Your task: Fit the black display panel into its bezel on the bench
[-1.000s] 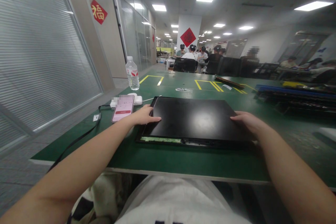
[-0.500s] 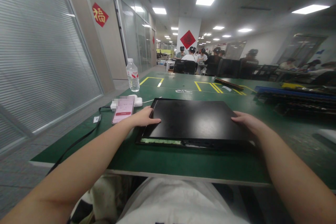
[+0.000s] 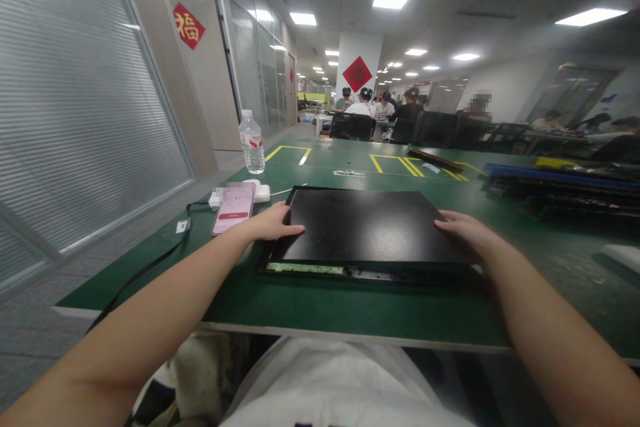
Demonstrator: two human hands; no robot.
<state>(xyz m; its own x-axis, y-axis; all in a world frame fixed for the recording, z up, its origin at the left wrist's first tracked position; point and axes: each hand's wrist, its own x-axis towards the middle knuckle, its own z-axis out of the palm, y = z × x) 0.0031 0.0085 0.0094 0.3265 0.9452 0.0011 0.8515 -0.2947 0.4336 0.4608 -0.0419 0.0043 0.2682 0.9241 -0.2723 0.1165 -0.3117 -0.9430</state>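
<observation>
Left hand (image 3: 273,225) and right hand (image 3: 463,232) flat, ungripping, on black panel (image 3: 367,227) – red 福 sign (image 3: 189,25)

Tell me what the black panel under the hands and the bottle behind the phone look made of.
Flat black rectangular panel: probably glass or glossy plastic, since it mirrors a ceiling light softly. Clear water bottle: thin see-through plastic, ribbed, with a red-and-white label.

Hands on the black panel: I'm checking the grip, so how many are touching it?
2. The left hand lies on the left edge of the black panel, beside the phone. The right hand rests on its right edge.
</observation>
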